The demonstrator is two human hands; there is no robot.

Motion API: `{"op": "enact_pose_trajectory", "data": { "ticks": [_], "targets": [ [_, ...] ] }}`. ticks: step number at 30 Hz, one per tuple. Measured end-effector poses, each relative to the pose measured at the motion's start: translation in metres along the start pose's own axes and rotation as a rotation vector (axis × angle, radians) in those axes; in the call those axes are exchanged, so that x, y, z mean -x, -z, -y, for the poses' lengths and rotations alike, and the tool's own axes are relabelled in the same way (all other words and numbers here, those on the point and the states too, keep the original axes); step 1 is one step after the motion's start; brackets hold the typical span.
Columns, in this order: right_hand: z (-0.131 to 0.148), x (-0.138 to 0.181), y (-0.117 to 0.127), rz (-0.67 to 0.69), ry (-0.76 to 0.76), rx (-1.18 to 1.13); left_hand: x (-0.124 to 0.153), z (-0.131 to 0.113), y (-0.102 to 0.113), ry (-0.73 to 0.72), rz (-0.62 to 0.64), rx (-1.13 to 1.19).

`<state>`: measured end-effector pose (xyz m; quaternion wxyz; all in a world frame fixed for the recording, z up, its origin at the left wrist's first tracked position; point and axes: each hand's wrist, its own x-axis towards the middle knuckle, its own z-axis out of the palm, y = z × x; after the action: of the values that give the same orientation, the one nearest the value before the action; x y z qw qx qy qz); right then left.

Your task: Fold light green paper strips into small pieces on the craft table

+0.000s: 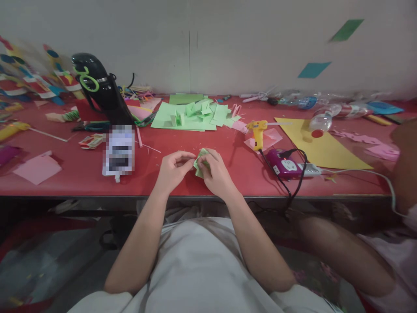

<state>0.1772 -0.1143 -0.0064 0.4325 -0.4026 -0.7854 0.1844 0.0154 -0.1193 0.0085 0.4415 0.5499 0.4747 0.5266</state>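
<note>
Between my two hands, just above the front of the red table [146, 174], is a small piece of folded green paper [200, 170]. My right hand [213, 171] grips it with thumb and fingers, covering much of it. My left hand [176, 169] pinches at the paper's left edge with thumb and forefinger. Beyond my hands lie light green sheets [163, 115] with several small folded green pieces [203, 108] on top.
To the right are a yellow glue gun [258, 134], a purple power strip [285, 164] with cables, a yellow sheet [339, 145] and plastic bottles [322, 121]. A phone [119, 150] leans against a black stand [102, 89] at left. Another person's arm [404, 161] is at far right.
</note>
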Motion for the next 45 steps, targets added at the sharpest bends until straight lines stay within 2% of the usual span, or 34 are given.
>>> {"op": "enact_pose_trajectory", "data": {
  "ticks": [16, 20, 24, 27, 31, 45],
  "targets": [
    [0.000, -0.001, -0.001, -0.085, -0.058, -0.017, -0.001, 0.004, 0.001, -0.049, -0.001, -0.048],
    [0.004, -0.002, 0.002, -0.171, -0.091, -0.045, 0.001, 0.001, 0.000, -0.062, -0.049, -0.061],
    [0.002, -0.001, 0.002, -0.269, -0.187, -0.218, 0.002, -0.001, 0.001, -0.086, -0.121, -0.070],
    [-0.004, 0.001, -0.001, -0.213, -0.296, -0.386, 0.002, 0.000, 0.002, -0.076, -0.154, -0.047],
    [-0.006, 0.002, -0.002, -0.175, -0.379, -0.468, 0.001, 0.002, 0.003, -0.054, -0.160, -0.012],
    [-0.003, 0.000, 0.002, -0.213, -0.417, -0.551, 0.000, 0.002, 0.001, -0.014, -0.161, -0.025]
  ]
}}
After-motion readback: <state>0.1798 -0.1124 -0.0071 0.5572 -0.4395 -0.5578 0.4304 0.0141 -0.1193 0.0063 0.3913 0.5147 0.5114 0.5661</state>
